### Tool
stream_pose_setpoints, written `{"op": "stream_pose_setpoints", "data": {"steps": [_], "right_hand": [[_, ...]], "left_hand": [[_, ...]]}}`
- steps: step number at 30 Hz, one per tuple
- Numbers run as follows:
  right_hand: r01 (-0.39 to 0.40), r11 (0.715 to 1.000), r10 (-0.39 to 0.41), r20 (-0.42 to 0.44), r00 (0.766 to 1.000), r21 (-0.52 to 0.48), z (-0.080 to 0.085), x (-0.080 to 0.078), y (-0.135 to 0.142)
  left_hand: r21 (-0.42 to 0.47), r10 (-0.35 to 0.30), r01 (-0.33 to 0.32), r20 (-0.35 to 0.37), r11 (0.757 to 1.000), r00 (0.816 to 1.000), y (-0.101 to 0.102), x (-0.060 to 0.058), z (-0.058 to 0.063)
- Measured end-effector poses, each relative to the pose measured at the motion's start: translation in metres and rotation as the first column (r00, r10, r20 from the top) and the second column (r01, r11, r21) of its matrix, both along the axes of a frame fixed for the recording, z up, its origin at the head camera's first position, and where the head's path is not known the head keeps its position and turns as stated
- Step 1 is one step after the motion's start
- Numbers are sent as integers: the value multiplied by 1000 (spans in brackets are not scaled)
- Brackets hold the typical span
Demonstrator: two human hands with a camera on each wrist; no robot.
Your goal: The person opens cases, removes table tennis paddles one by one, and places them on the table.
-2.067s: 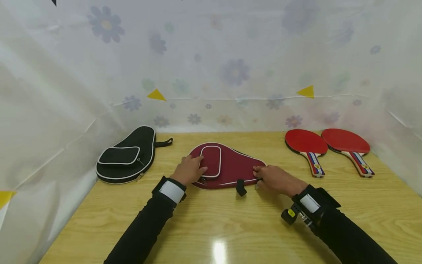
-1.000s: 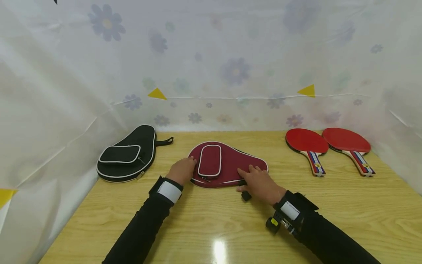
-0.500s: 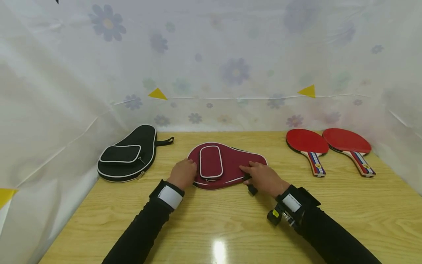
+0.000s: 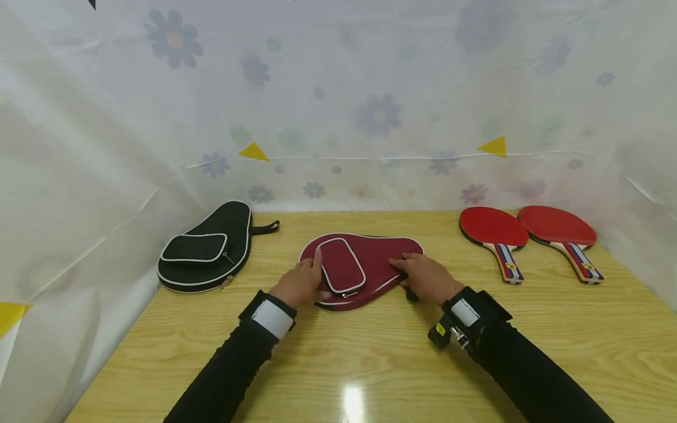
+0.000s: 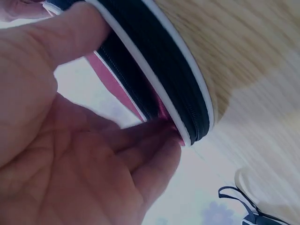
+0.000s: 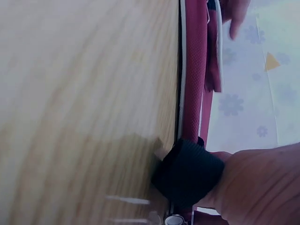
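Note:
A dark red table tennis bat case (image 4: 383, 258) with white piping lies flat at the table's middle, its pocket (image 4: 342, 265) facing up. My left hand (image 4: 300, 282) rests on the case's rounded left end. In the left wrist view, the thumb touches the black zipped side (image 5: 154, 61) and fairly straight fingers (image 5: 157, 168) lie against the rim. At the near edge of the narrow end, my right hand (image 4: 431, 277) pinches the case, fingers on top. A black strap (image 6: 187, 173) hides part of that hand in the right wrist view.
A black bat case (image 4: 211, 249) with a wrist loop (image 4: 264, 228) lies at the left. Two red table tennis bats (image 4: 492, 226) lie side by side at the back right, handles toward me. A flower-printed white sheet (image 4: 328, 106) encloses the wooden table (image 4: 328, 364).
The red case has turned counterclockwise, its rounded end coming nearer to me. My right hand has gone from the narrow tip to the near edge; the left hand has shifted along the rounded end.

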State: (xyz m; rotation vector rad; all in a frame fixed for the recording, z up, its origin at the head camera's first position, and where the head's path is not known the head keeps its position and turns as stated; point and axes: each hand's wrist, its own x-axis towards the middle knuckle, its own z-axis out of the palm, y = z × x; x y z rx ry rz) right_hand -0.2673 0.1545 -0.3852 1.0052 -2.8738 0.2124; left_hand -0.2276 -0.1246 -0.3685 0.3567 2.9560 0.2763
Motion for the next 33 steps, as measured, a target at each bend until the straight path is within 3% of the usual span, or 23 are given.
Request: {"op": "stream_pose_setpoints", "data": {"steps": [8,16,33], "right_hand": [[2,1000,-2,-3,1000,8,-1,-11,0],[39,999,-39,1,999,19,0,-18,-4],[35,998,-33,-36,999,52,-1,-25,-18]], "left_hand": [[119,-12,9,26,993,1000,3,8,0],[10,-38,38,5,999,999,20,15,1],[-87,-11,10,-14,996,1000,50,24,-7]]}}
